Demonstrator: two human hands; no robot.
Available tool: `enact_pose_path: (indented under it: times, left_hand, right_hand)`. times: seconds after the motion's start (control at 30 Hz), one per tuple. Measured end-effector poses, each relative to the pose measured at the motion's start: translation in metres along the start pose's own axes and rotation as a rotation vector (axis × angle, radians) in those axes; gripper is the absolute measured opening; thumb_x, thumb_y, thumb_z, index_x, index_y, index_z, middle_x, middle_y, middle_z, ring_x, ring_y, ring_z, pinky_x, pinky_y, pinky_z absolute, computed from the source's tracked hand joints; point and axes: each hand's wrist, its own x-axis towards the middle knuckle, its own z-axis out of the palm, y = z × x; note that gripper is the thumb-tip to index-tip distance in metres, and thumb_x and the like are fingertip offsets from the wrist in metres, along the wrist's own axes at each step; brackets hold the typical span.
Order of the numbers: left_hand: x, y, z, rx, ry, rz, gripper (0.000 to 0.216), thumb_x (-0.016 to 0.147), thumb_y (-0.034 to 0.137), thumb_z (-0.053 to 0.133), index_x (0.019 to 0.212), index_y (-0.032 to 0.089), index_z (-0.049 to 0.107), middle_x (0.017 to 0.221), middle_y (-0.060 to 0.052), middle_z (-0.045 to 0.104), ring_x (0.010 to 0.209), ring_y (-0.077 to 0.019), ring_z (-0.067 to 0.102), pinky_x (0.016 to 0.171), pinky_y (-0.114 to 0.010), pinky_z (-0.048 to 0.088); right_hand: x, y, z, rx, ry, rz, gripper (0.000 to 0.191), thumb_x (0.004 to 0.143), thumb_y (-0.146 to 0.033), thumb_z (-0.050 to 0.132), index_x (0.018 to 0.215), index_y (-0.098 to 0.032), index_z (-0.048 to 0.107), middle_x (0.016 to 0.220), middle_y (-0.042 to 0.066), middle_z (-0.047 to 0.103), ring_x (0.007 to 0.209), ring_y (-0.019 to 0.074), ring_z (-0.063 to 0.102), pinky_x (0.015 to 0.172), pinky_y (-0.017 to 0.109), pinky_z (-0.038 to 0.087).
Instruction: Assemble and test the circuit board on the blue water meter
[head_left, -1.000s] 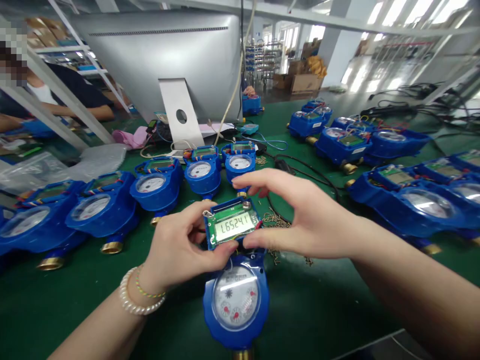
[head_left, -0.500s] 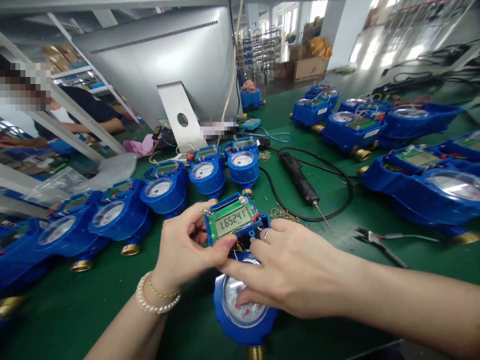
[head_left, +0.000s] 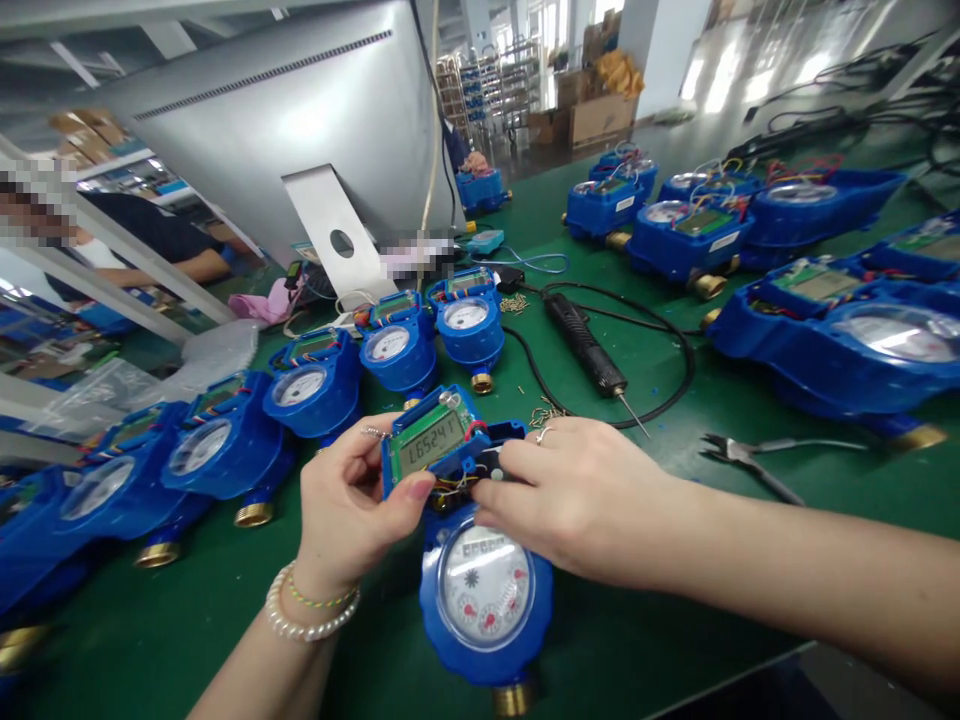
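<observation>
A blue water meter (head_left: 487,590) lies in front of me, its round dial facing up and a brass threaded end towards me. My left hand (head_left: 360,495) is closed on the display module (head_left: 431,445), a green circuit board with a lit LCD in a blue frame, tilted above the meter's housing. Thin coloured wires (head_left: 454,487) run from beneath the module into the open compartment. Over that compartment my right hand (head_left: 562,490) bends its fingers inward beside the wires. Its fingertips are partly hidden, so what they pinch cannot be made out.
More blue meters (head_left: 311,385) stand in a row at left, others (head_left: 690,240) at right. A black electric screwdriver (head_left: 585,345) with its cable, loose screws (head_left: 547,410) and cutting pliers (head_left: 739,450) lie on the green table. A monitor (head_left: 300,130) stands behind; a person sits far left.
The display module has tipped and shifted left in my left hand. My right hand's fingers have drawn off the dial, which shows fully now, and moved up to the compartment. The view has shifted slightly.
</observation>
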Motion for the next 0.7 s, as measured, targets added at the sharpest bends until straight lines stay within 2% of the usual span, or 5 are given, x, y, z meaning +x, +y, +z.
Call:
enact_pose_path:
  times: [0.2, 0.3, 0.37, 0.53, 0.7]
  left_hand:
    - [-0.001, 0.0, -0.001, -0.007, -0.012, -0.035, 0.035, 0.074, 0.032, 0.075, 0.102, 0.014, 0.063, 0.081, -0.003, 0.072, 0.067, -0.0153, 0.068, 0.058, -0.018, 0.057]
    - [-0.002, 0.0, 0.0, -0.004, -0.007, -0.04, 0.035, 0.074, 0.033, 0.074, 0.101, 0.014, 0.064, 0.08, -0.002, 0.072, 0.066, -0.0147, 0.067, 0.057, -0.018, 0.056]
    - [-0.002, 0.001, 0.0, -0.005, -0.006, -0.042, 0.034, 0.074, 0.032, 0.074, 0.101, 0.014, 0.064, 0.081, -0.002, 0.072, 0.066, -0.0144, 0.067, 0.057, -0.017, 0.056]
    - [-0.001, 0.004, 0.002, -0.014, 0.009, -0.032, 0.034, 0.073, 0.03, 0.075, 0.1, 0.013, 0.064, 0.08, -0.002, 0.072, 0.067, -0.0143, 0.068, 0.059, -0.016, 0.056]
    - [-0.005, 0.001, 0.005, 0.0, 0.039, 0.045, 0.037, 0.071, 0.03, 0.076, 0.102, 0.015, 0.064, 0.077, 0.0, 0.07, 0.062, -0.0102, 0.065, 0.055, -0.012, 0.053]
  right_hand:
    - [0.001, -0.013, 0.009, 0.249, 0.075, 0.318, 0.029, 0.088, -0.045, 0.056, 0.077, -0.021, 0.068, 0.073, 0.001, 0.059, 0.063, 0.0153, 0.055, 0.055, 0.029, 0.03]
    - [0.007, -0.024, 0.014, 0.161, 0.171, 0.401, 0.046, 0.08, -0.063, 0.057, 0.071, -0.018, 0.064, 0.069, 0.002, 0.06, 0.064, 0.0198, 0.057, 0.057, 0.032, 0.03]
    - [0.012, -0.028, 0.017, 0.086, 0.212, 0.427, 0.052, 0.078, -0.068, 0.054, 0.067, -0.018, 0.062, 0.067, 0.004, 0.061, 0.065, 0.0224, 0.058, 0.058, 0.033, 0.03]
    - [0.017, -0.029, 0.02, 0.069, 0.171, 0.533, 0.038, 0.084, -0.049, 0.059, 0.06, -0.019, 0.059, 0.064, 0.003, 0.061, 0.061, 0.0198, 0.055, 0.058, 0.033, 0.028]
    - [0.015, -0.027, 0.024, 0.182, 0.231, 0.695, 0.036, 0.075, -0.05, 0.065, 0.059, -0.019, 0.055, 0.071, 0.002, 0.057, 0.072, 0.0196, 0.051, 0.063, 0.032, 0.03]
